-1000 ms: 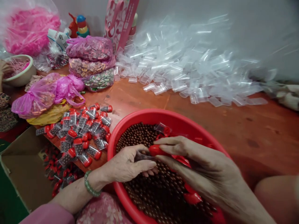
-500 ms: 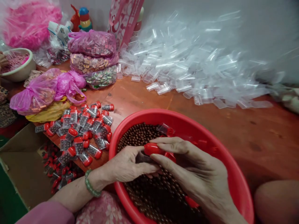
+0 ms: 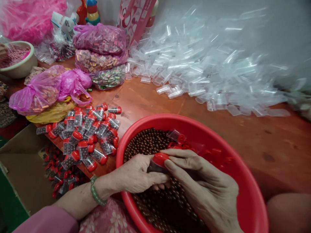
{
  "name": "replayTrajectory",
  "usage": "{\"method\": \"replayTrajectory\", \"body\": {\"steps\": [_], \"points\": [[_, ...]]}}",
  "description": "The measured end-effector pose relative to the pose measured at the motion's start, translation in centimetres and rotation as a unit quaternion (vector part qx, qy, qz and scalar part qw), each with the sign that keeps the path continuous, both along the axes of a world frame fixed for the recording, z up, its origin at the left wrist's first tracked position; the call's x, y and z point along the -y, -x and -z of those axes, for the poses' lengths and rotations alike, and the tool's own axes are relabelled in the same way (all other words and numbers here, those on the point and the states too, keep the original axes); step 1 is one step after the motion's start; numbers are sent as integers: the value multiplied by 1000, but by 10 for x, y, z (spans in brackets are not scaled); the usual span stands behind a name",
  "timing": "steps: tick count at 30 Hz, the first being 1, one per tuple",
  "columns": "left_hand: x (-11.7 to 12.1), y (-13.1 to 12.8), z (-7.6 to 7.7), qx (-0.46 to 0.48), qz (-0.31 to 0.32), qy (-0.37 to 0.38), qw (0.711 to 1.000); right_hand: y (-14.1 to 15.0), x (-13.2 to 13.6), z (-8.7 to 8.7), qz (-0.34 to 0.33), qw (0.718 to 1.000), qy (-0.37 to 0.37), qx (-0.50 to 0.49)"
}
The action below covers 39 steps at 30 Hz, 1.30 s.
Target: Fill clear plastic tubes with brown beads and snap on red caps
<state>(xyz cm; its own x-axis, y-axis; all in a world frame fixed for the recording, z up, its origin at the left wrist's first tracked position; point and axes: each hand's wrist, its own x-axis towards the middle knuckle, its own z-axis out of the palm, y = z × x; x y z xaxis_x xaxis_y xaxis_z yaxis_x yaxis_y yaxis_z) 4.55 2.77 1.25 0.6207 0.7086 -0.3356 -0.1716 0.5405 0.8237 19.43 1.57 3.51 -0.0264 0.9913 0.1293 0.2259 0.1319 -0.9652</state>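
Note:
Over a red plastic basin (image 3: 245, 191) full of small brown beads (image 3: 148, 142), my left hand (image 3: 136, 174) grips a small clear vial (image 3: 153, 167) filled with beads. My right hand (image 3: 206, 184) pinches the vial's red cap (image 3: 159, 159) with thumb and forefinger, pressing it on the vial's end. Both hands are closed around it above the beads. An empty clear vial (image 3: 173, 134) and loose red caps (image 3: 181, 139) lie in the basin behind my fingers.
Several capped, filled vials (image 3: 85, 136) lie piled left of the basin, more in a cardboard box (image 3: 21, 171) below. A heap of empty clear vials (image 3: 206, 71) fills the back of the wooden table (image 3: 243, 129). Pink bags (image 3: 48, 87), candy bags (image 3: 102, 58) and a bowl (image 3: 17, 61) stand at the left.
The red cap, held lengthwise over the vial before, now sits on its end under my right fingers. My hands drew slightly closer together; the view shifted a little.

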Motion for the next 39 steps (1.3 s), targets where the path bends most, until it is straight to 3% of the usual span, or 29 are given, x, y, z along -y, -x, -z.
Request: {"method": "replayTrajectory", "body": {"steps": [3, 10, 15, 20, 23, 28, 31, 35, 39], "points": [[0, 0, 1, -7, -1, -14, 1000, -2, 1, -2, -10, 998, -23, 58], [-3, -1, -1, -2, 46, 33, 998, -13, -6, -6, -118, 979, -103, 128], [-5, 0, -2, -30, 84, 12, 996, -18, -9, -9, -149, 981, -59, 109], [-7, 4, -1, 20, 123, 67, 990, -18, -3, -11, -112, 989, -28, 94], [-6, 5, 0, 14, 130, 59, 990, -17, -1, -10, -117, 988, -18, 98], [-4, 2, 1, -52, 96, 3, 994, -13, -2, -4, -89, 994, -6, 69], [-4, 3, 0, -25, 90, 29, 995, -13, -2, -2, -83, 994, -23, 61], [-7, 4, -2, 61, 53, 123, 989, -13, 2, 2, -129, 974, -85, 164], [-7, 3, -3, 98, -1, 205, 974, -4, 6, 11, -135, 923, -180, 313]]}}
